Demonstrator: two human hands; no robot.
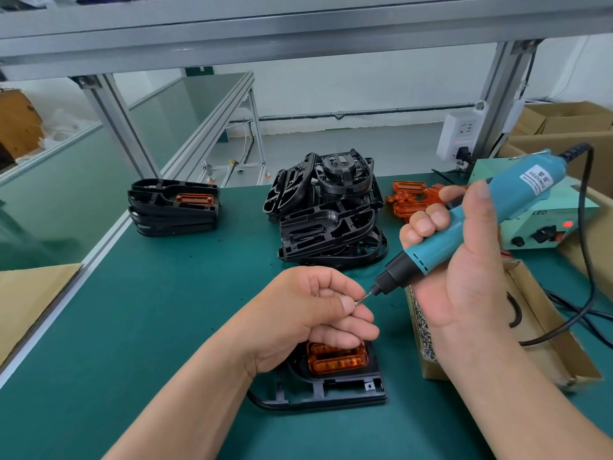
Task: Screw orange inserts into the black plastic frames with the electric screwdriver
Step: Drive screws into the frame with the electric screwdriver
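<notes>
My right hand (pixel 464 260) grips the teal electric screwdriver (pixel 497 214), its bit pointing down-left. My left hand (pixel 311 313) pinches a small screw (pixel 359 301) between thumb and forefinger, right at the bit's tip. Under the left hand a black plastic frame (pixel 331 390) lies flat on the green mat with an orange insert (pixel 336 358) seated in it. A jumbled pile of black frames (pixel 325 210) sits behind, with loose orange inserts (pixel 411 197) to its right.
A stack of frames (pixel 172 207) with an orange insert fitted stands at the left. A cardboard box of screws (pixel 424 330) lies at the right, beside the screwdriver's power supply (pixel 544 224) and cable (pixel 583 260). Aluminium posts and a socket strip (pixel 459 137) rise behind.
</notes>
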